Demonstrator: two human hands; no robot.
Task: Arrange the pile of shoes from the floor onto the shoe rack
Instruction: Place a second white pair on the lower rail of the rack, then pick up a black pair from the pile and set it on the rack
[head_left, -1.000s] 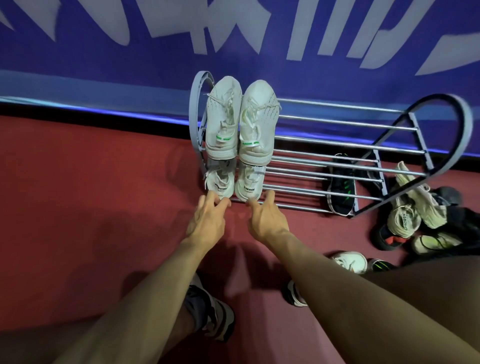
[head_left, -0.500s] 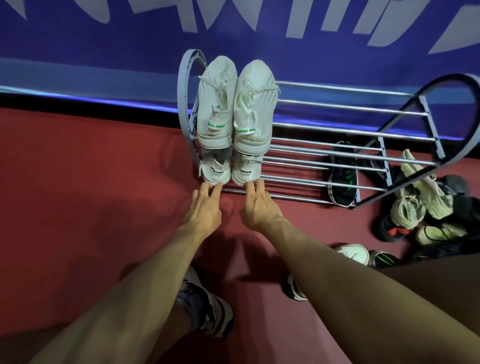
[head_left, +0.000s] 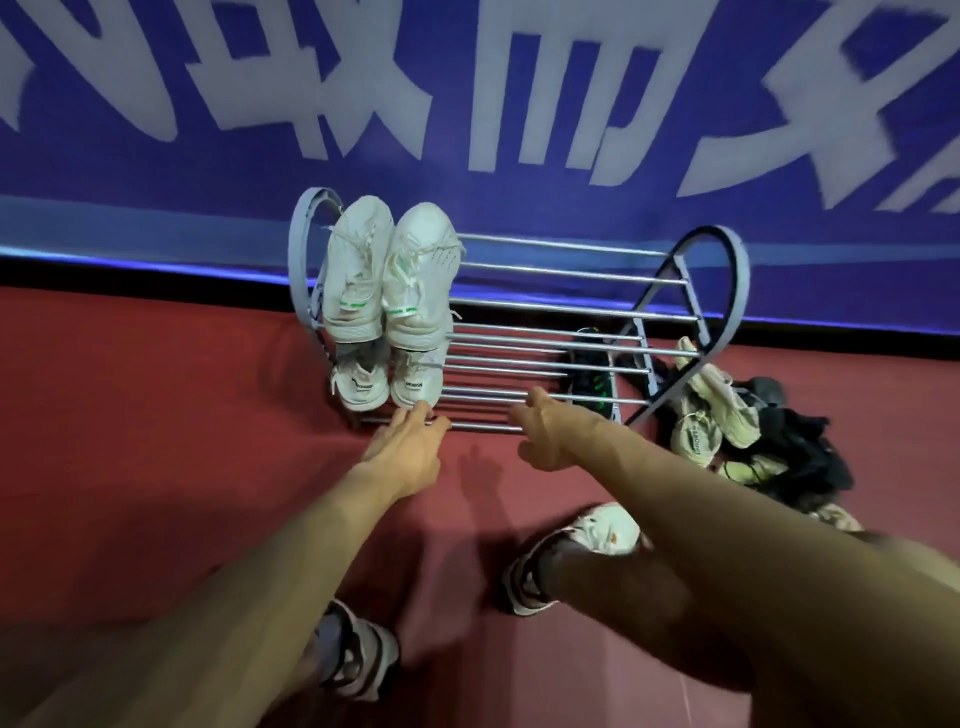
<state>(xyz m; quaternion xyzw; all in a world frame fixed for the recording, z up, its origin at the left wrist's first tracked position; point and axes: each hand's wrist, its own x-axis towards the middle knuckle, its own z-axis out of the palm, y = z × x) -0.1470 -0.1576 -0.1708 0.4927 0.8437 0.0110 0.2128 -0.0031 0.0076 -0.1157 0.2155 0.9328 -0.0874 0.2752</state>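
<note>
A metal shoe rack (head_left: 561, 275) with grey arched ends stands against the blue wall. A pair of white sneakers (head_left: 389, 270) sits on its top tier at the left end. A second white pair (head_left: 387, 384) rests on the lower tier just beneath. A black shoe with green marks (head_left: 589, 376) lies under the rack's right part. The pile of shoes (head_left: 737, 431), cream and black ones, lies on the floor right of the rack. My left hand (head_left: 408, 444) is empty, fingertips at the lower front bar. My right hand (head_left: 545, 431) is empty, fingers apart, near the same bar.
The floor (head_left: 156, 441) is red. The blue wall (head_left: 467, 104) carries large white lettering. My own two feet in white-and-dark sneakers (head_left: 566, 556) (head_left: 358, 654) stand in front of the rack.
My right hand has moved right along the lower front bar, away from the white pair. My left hand has drifted slightly right. The view has tilted up.
</note>
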